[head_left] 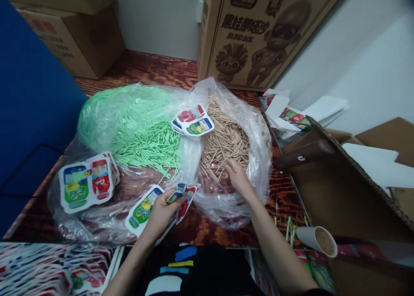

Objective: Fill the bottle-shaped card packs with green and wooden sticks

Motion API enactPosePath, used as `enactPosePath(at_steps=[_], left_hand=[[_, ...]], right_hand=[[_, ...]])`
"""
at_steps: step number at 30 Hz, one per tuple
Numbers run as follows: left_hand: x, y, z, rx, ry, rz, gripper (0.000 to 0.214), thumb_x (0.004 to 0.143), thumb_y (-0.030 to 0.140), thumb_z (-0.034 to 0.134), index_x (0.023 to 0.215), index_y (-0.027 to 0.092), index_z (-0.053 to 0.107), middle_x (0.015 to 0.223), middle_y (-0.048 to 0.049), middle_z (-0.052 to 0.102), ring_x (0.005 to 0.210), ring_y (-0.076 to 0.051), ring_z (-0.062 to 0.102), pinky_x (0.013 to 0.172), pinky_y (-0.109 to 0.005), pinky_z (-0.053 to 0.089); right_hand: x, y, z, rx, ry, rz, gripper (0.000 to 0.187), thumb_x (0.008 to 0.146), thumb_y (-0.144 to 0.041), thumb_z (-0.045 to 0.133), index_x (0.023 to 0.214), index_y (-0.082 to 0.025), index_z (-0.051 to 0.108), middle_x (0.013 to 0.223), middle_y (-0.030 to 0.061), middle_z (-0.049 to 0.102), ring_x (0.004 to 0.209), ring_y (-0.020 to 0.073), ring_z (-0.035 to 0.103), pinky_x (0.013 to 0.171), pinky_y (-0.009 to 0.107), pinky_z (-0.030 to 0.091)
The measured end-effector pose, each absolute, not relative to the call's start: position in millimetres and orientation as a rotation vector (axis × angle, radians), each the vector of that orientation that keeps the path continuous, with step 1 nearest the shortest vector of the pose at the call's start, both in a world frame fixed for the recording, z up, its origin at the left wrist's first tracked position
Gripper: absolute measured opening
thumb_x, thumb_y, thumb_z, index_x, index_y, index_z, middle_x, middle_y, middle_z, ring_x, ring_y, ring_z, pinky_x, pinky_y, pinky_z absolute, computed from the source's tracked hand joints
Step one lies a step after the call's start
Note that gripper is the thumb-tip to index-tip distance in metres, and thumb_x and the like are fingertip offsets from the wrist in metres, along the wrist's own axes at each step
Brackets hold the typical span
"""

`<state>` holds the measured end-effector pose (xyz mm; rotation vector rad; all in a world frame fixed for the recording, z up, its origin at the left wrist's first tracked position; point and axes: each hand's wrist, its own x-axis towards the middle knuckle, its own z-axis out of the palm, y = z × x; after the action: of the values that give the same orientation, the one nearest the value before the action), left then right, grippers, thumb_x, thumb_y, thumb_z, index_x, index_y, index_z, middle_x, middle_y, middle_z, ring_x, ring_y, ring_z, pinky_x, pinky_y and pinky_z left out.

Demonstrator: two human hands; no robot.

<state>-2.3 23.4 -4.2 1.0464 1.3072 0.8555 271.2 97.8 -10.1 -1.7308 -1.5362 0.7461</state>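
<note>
Holding a fan of printed soda-label packets [142, 209], pinched tight in left hand [161, 214], low over the near edge of the wooden table [145, 67]. Reaching with right hand [237, 177] into a clear bag [258, 132] of tan wooden sticks [226, 140], palm down, grip impossible to tell. Likely light, thin, brittle, easily scattered; best pinched mid-length. Green sticks [152, 143] bagged alongside, left.
</note>
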Motion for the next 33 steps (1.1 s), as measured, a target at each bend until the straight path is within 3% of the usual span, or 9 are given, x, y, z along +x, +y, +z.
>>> enactPosePath(at_steps=[6, 12, 16, 20, 22, 26, 33], left_hand=[[5.8, 23.2, 7.4, 1.004, 1.241, 0.862, 0.020, 0.071, 0.030, 0.068, 0.085, 0.016, 0.072, 0.075, 0.0007, 0.069, 0.066, -0.015, 0.057, 0.066, -0.023, 0.045], [5.9, 21.3, 10.8, 0.957, 1.266, 0.883, 0.018, 0.070, 0.030, 0.069, 0.080, 0.015, 0.072, 0.074, 0.0001, 0.069, 0.065, -0.015, 0.057, 0.064, -0.023, 0.044], [6.4, 21.8, 10.8, 0.935, 1.264, 0.893, 0.017, 0.069, 0.030, 0.070, 0.077, 0.015, 0.070, 0.067, 0.0023, 0.064, 0.061, -0.013, 0.054, 0.062, -0.022, 0.042], [8.8, 24.2, 10.6, 0.971, 1.275, 0.890, 0.015, 0.067, 0.029, 0.069, 0.066, 0.015, 0.064, 0.059, 0.0046, 0.056, 0.055, -0.011, 0.048, 0.058, -0.021, 0.039], [10.5, 25.0, 10.4, 0.980, 1.272, 0.879, 0.015, 0.067, 0.029, 0.069, 0.064, 0.015, 0.062, 0.057, 0.0048, 0.054, 0.054, -0.010, 0.046, 0.057, -0.021, 0.038], [11.5, 23.9, 8.7, 1.000, 1.260, 0.873, 0.017, 0.067, 0.029, 0.069, 0.064, 0.015, 0.060, 0.058, 0.0044, 0.053, 0.056, -0.011, 0.046, 0.058, -0.022, 0.039], [6.8, 20.4, 7.7, 0.971, 1.251, 0.906, 0.017, 0.066, 0.028, 0.071, 0.062, 0.016, 0.060, 0.055, 0.0049, 0.051, 0.053, -0.010, 0.043, 0.053, -0.021, 0.037]], right_hand=[[262.4, 103.2, -4.9, -1.895, -2.207, 0.294, 0.028, 0.085, -0.004, 0.034, 0.092, -0.019, 0.057, 0.094, 0.0070, 0.054, 0.077, 0.0179, 0.050, 0.070, 0.029, 0.037], [258.5, 104.9, -5.6, -1.953, -2.464, 0.148, 0.023, 0.087, -0.005, 0.040, 0.096, -0.016, 0.058, 0.102, 0.0135, 0.055, 0.081, 0.0211, 0.051, 0.074, 0.032, 0.037], [263.5, 109.9, -5.0, -1.826, -1.903, 0.476, 0.017, 0.087, -0.013, 0.042, 0.081, -0.018, 0.058, 0.089, 0.0082, 0.057, 0.081, 0.0209, 0.052, 0.077, 0.033, 0.041], [243.5, 101.7, 13.6, -1.335, -1.124, 1.339, 0.017, 0.083, -0.036, 0.058, 0.079, -0.020, 0.056, 0.076, 0.0020, 0.061, 0.078, 0.0194, 0.059, 0.078, 0.037, 0.049], [225.1, 94.0, 26.8, -1.075, -0.850, 1.661, 0.018, 0.079, -0.035, 0.066, 0.086, -0.021, 0.058, 0.072, -0.0004, 0.063, 0.076, 0.0183, 0.063, 0.080, 0.038, 0.052], [192.0, 84.8, 46.2, -0.861, -0.666, 1.803, 0.025, 0.077, -0.024, 0.070, 0.099, -0.022, 0.060, 0.071, -0.0046, 0.063, 0.075, 0.0134, 0.067, 0.093, 0.037, 0.050], [180.4, 88.1, 53.2, -0.773, -0.599, 1.779, 0.010, 0.080, -0.022, 0.066, 0.084, -0.023, 0.058, 0.070, -0.0054, 0.062, 0.077, 0.0131, 0.067, 0.102, 0.040, 0.045]])
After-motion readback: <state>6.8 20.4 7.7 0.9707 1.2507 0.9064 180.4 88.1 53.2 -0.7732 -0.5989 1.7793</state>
